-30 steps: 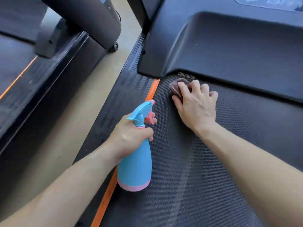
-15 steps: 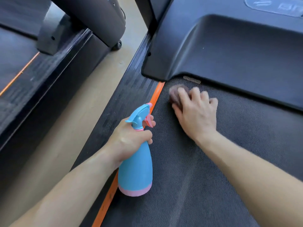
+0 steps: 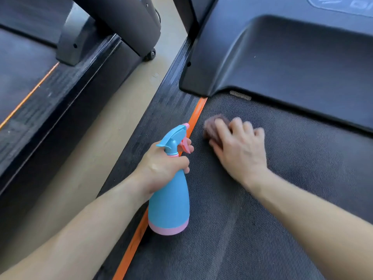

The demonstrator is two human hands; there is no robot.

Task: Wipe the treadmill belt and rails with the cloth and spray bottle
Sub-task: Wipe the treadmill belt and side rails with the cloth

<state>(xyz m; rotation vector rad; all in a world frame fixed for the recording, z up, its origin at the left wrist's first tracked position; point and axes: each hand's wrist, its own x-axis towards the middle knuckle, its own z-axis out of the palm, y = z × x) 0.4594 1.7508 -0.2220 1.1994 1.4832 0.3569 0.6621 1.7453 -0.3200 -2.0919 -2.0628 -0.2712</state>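
Note:
My right hand (image 3: 240,148) presses a crumpled brownish cloth (image 3: 213,126) flat on the dark textured treadmill belt (image 3: 252,229), near the belt's left edge and a little back from the motor cover. The cloth shows only past my fingertips. My left hand (image 3: 163,168) grips the neck of a blue spray bottle (image 3: 170,207) with a pink base and pink trigger. The bottle stands upright over the orange stripe (image 3: 196,114) between the belt and the ribbed left rail (image 3: 161,110).
The black motor cover (image 3: 282,63) rises at the belt's front end. A strip of tan floor (image 3: 96,142) separates this machine from a second treadmill (image 3: 50,93) on the left, whose upright and small wheel (image 3: 150,54) stand at the top.
My right hand and the cloth have slid back along the belt, away from the motor cover. The view has shifted slightly. My left hand still holds the bottle in the same spot.

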